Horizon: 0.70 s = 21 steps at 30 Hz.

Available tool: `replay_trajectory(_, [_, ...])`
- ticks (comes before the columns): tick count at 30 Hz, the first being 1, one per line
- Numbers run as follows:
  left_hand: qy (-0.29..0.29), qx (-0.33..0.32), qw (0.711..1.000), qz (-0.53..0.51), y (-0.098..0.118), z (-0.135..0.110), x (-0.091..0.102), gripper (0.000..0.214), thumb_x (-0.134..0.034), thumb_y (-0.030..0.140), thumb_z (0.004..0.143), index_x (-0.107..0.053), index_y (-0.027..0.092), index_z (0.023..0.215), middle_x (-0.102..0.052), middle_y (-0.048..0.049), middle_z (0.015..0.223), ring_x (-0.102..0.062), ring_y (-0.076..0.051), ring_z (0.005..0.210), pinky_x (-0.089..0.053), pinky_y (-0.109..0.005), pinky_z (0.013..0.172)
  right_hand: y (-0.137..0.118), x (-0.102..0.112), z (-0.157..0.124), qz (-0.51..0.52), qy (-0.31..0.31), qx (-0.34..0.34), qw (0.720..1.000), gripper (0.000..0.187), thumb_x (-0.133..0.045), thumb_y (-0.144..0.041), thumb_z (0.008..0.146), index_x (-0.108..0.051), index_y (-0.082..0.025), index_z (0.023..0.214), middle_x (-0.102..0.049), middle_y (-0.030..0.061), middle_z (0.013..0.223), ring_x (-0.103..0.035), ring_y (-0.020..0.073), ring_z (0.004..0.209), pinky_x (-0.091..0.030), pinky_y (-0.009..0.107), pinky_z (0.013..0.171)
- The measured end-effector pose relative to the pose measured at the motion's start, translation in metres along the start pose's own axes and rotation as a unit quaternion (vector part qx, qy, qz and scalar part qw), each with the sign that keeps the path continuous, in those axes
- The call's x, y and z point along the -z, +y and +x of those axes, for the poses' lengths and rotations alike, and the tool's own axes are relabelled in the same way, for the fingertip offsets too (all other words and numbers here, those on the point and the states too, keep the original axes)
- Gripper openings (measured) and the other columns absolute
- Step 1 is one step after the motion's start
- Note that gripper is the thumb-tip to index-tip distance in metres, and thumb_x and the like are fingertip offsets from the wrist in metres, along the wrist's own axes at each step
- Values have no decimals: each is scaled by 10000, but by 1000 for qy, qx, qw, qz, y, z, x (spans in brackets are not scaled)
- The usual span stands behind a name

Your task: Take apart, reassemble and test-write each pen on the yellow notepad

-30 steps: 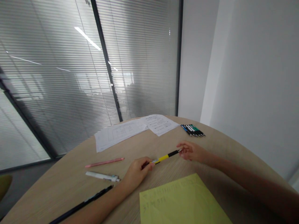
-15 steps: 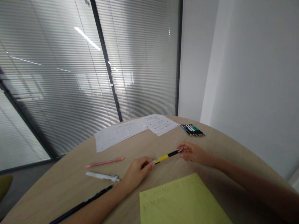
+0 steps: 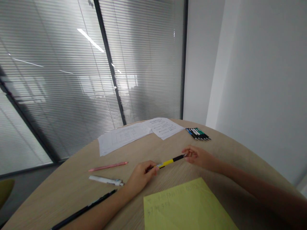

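Observation:
A yellow and black pen [image 3: 169,161] is stretched between my two hands above the table. My left hand [image 3: 142,174] is closed round its clip end, with thumb and fingers pinching it. At the black tip end, the fingers of my right hand [image 3: 195,156] are curled and pinch the point. A yellow sheet with faint handwriting [image 3: 184,204] lies in front of me, below the pen. Left of my left hand lie a pink pencil-like stick [image 3: 109,166], a white pen [image 3: 105,180] and a long black pen [image 3: 83,209], partly behind my left forearm.
Several pens [image 3: 198,134] lie side by side in a row at the back right of the round wooden table [image 3: 230,153]. Printed white papers [image 3: 124,137] spread along the far edge. Beyond stand a glass partition with blinds [image 3: 148,64] and a white wall [image 3: 263,70].
Both hands and the pen keep nearly the same position. The view has shifted very slightly.

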<state>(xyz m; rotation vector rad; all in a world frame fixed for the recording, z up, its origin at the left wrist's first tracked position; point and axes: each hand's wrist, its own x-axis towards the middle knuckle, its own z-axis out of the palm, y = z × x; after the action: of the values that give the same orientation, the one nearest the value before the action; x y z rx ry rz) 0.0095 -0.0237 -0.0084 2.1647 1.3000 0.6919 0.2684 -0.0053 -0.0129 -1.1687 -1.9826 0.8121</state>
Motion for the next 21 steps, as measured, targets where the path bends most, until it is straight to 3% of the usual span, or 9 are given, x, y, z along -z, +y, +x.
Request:
replay_trajectory(5, [-3, -7, 1000, 2, 0, 0, -1, 264, -407, 346, 766, -544, 152, 650, -496, 25, 559, -432, -97, 503, -319, -195, 487, -3, 0, -2, -32, -9, -8, 999, 135, -520, -310, 706, -511, -175, 707, -522, -9, 614, -460, 102, 561, -360, 219, 522])
replay_trajectory(12, [29, -72, 996, 41, 0, -4, 0, 223, -414, 312, 764, -571, 169, 697, -566, -1, 661, -494, -122, 622, -354, -211, 594, 5, -7, -4, -2, -41, -24, 999, 339, -390, -438, 778, -447, -171, 578, -484, -13, 496, -432, 85, 453, -331, 206, 448])
replay_trajectory(15, [43, -46, 998, 14, 0, -3, -1, 222, -426, 324, 748, -567, 168, 677, -554, 4, 633, -483, -123, 601, -347, -215, 571, 9, -9, -3, -29, -34, -17, 999, 364, -354, -418, 799, -484, -166, 571, -513, 5, 496, -459, 99, 455, -362, 216, 450])
replay_trajectory(18, [63, 27, 996, -48, 7, -1, -1, 255, -434, 357, 719, -527, 158, 589, -482, 22, 528, -420, -107, 506, -315, -213, 498, 6, -10, -4, -155, 67, 74, 983, 280, -372, -340, 807, -583, -157, 795, -628, 76, 750, -557, 169, 697, -440, 301, 634])
replay_trajectory(21, [84, 72, 989, -94, 18, -2, -2, 295, -446, 398, 686, -466, 162, 510, -407, 41, 457, -356, -92, 454, -280, -211, 459, -9, -14, -11, -289, 156, 213, 920, 348, -424, -294, 799, -486, -173, 1119, -556, 117, 1101, -474, 218, 1024, -360, 398, 865])
